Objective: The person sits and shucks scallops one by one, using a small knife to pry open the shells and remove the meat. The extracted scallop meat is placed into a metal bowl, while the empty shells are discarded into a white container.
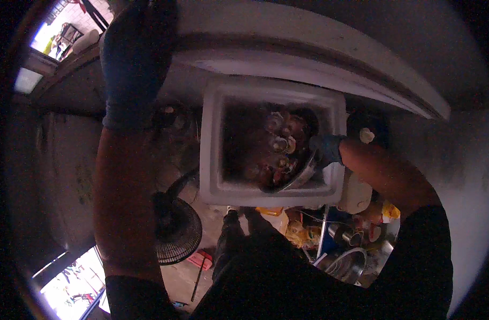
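Observation:
A white, rectangular open box [212, 133] with thick walls stands below me. Inside it, a round bowl or basin [303, 177] sits tilted at the right, with several round pale and reddish pieces [280, 144] in it. Poor light keeps their kind from showing. My right hand [326, 149], in a grey-blue glove, reaches over the box's right wall and is closed on the bowl's rim. My left hand [136, 64], gloved alike, is raised at the upper left beside a large pale panel [308, 32]. Its fingers are lost in the dark.
A black fan [177, 232] stands on the floor at the lower left, near a red dustpan-like thing [200, 260]. At the lower right lie metal pots [346, 234], a shiny metal bowl [348, 265] and yellowish bags [303, 232]. A pale wall [463, 176] rises at the right.

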